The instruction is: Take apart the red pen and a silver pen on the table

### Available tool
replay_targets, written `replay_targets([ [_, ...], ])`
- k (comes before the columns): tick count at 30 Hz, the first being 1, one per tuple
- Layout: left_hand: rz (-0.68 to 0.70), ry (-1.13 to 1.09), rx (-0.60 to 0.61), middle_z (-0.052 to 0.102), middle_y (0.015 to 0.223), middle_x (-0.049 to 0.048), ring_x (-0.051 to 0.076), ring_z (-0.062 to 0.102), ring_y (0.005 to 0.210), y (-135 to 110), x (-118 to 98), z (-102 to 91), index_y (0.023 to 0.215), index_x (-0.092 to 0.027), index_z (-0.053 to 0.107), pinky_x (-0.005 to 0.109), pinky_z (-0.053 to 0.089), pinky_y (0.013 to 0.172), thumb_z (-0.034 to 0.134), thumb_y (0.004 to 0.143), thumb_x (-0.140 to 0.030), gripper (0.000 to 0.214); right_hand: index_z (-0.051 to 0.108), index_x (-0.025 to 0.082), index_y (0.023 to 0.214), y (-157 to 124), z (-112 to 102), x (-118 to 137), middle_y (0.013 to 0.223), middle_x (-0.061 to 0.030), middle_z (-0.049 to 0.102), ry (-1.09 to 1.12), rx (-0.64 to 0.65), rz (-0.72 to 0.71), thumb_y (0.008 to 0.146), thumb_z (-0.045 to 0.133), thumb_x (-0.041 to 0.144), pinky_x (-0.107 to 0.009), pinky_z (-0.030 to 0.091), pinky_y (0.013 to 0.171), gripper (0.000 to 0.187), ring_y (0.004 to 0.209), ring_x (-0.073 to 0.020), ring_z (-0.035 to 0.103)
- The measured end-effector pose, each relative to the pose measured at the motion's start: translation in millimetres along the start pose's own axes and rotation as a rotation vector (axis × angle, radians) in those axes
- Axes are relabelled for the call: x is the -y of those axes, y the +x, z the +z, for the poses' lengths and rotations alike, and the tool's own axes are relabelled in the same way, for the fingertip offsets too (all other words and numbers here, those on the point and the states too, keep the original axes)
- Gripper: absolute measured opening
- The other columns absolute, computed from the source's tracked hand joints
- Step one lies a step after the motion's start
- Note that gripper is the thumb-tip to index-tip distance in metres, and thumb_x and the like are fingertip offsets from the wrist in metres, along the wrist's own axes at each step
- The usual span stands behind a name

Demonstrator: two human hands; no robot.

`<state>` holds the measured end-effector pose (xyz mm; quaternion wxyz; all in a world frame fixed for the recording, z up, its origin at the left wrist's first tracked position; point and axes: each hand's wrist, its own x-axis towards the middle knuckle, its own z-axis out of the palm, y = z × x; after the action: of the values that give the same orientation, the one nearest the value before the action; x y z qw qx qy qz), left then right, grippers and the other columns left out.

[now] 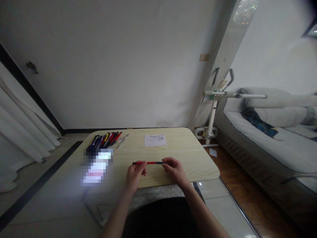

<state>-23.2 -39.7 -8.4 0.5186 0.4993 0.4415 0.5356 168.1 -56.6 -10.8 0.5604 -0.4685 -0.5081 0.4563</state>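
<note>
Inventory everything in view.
Table: one, pale, centre
Held pen: one, red and dark, table's near side
Pens: many, mixed colours, table's far left
Printed paper: one, white, on table
Pixelated patch: one, bright, table's left
Curtain: one, white, left
Socket: one, beige, back
Exercise machine: one, white, right
Floor paper: one, white, right
Bed or sofa: one, pale, far right
Cloth: one, dark, far right
Frame: one, dark, upper right
Left hand: one, bare, pen's left
Right hand: one, bare, pen's right

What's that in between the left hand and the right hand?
In the head view, a red and black pen stretches between the left hand and the right hand, held by both.
</note>
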Motion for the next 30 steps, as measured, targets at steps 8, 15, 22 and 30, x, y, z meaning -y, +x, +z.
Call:
replay_targets([
  [8,-0.019,-0.029,-0.007,0.053,0.047,-0.0001,0.010,0.048,0.045,1,-1,0.4,0.051,-0.013,0.057,0.022,0.039,0.047,0.064,0.067,-0.038,0.031,0.061,0.017,0.080,-1,-1,-2,0.062,0.0022,0.056,0.008,0.031,0.014,0.066,0.066,0.030,-0.022,0.037,0.049,0.020,0.053,-0.0097,0.048],
  [15,-0.066,-0.136,0.081,0.057,0.053,0.0007,0.010,0.050,0.050,1,-4,-1.8,0.071,-0.011,0.063,0.022,0.041,0.050,0.068,0.064,-0.036,0.027,0.061,0.017,0.081,-3,-3,-2,0.063,0.0019,0.056,0.023,0.038,0.013,0.066,0.066,0.030,-0.022,0.036,0.050,0.020,0.053,-0.0093,0.047],
  [22,-0.024,-0.034,0.135,0.055,0.053,0.0015,0.010,0.050,0.051,1,-6,-1.6,0.066,-0.011,0.063,0.022,0.041,0.052,0.060,0.072,-0.040,0.030,0.061,0.017,0.081,-4,-3,-1,0.063,0.0024,0.055,0.008,0.055,0.003,0.068,0.065,0.028,-0.021,0.035,0.049,0.017,0.053,-0.0087,0.045],
  [30,-0.007,0.164,0.242,0.057,0.055,0.0018,0.012,0.052,0.054,-7,-12,11.3,0.073,-0.012,0.065,0.023,0.043,0.055,0.056,0.074,-0.041,0.030,0.062,0.016,0.084,-6,0,-1,0.068,-0.0001,0.059,-0.078,0.075,-0.018,0.070,0.063,0.028,-0.023,0.037,0.053,0.018,0.058,-0.0110,0.049],
])
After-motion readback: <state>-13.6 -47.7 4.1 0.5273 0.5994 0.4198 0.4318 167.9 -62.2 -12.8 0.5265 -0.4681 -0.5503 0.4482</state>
